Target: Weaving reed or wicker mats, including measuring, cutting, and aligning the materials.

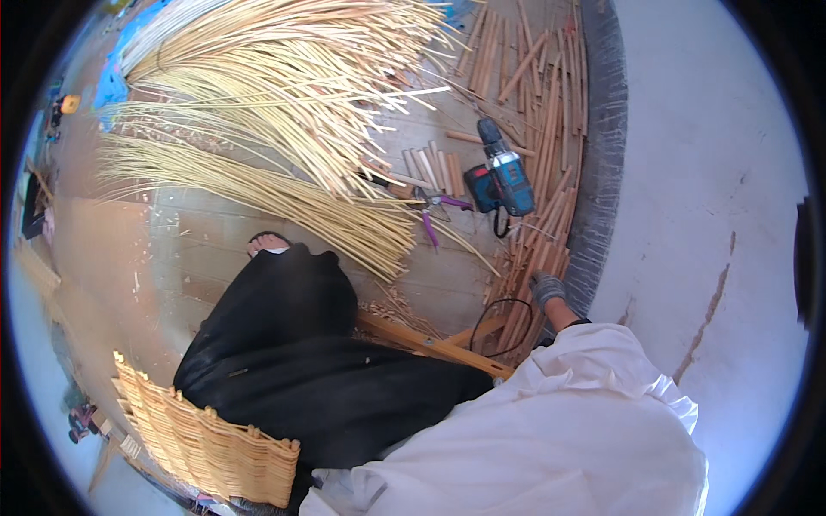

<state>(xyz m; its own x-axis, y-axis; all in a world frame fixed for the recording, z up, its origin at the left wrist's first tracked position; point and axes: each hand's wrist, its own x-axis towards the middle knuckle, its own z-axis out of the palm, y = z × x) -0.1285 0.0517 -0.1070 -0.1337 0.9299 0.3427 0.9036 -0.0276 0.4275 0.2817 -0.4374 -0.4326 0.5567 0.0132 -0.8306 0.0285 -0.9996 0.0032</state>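
In a grey work glove, my right hand point(546, 288) reaches down to the edge of a pile of reddish-brown wooden sticks point(538, 258). Its fingers look curled in against the sticks; what they grip, if anything, is hidden. A woven wicker panel point(206, 447) with stake ends along its upper rim stands tilted by my left knee. Greyish material shows at the lower edge close to this panel, but I cannot make out my left hand's fingers there. A cordless drill point(508, 176), blue and black, lies just beyond my right hand.
Large bundles of pale cane point(284, 86) spread across the far floor, with a thinner bundle point(275, 198) nearer. Purple-handled pliers point(434, 219) and short cut rods point(434, 168) lie beside the drill. Wooden slats point(430, 344) sit by my leg. A pale wall point(705, 172) rises on the right.
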